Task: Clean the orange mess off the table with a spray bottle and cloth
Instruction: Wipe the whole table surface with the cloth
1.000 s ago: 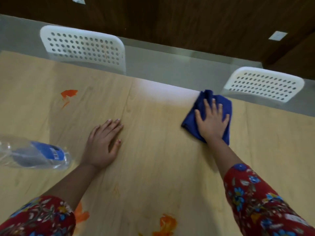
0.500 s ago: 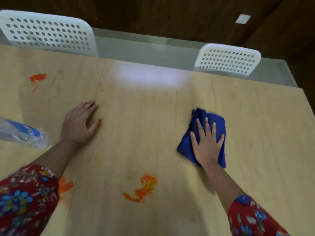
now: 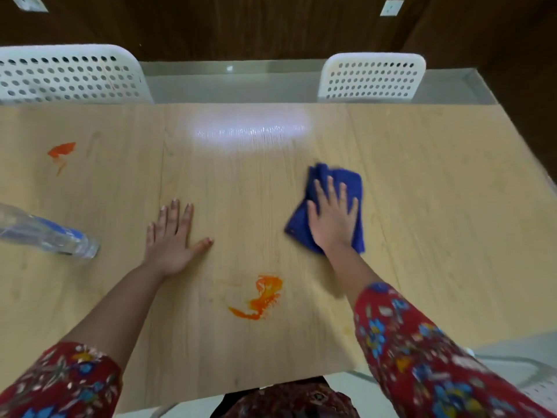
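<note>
We are pressing our right hand (image 3: 331,224) flat on the blue cloth (image 3: 351,182), fingers (image 3: 331,191) straight and spread; the cloth is lying under the palm, right of centre on the bench (image 3: 428,206). Our left hand (image 3: 170,242) is resting open on bare wood. An orange smear (image 3: 265,294) is sitting nearer, between both hands, apart from the cloth. The spray bottle (image 3: 48,236) is lying on its side at left, with a second orange smear (image 3: 61,150) beyond it.

Light wood-grain laminate table (image 3: 422,206), kinda glossy. On it: a clear plastic spray bottle with a blue label (image 3: 45,233) lying on its side at the left, a crumpled dark blue cloth (image 3: 297,226) right of centre, a wet orange smear (image 3: 265,294) near the front, and a smaller orange smear (image 3: 61,149) far left.
</note>
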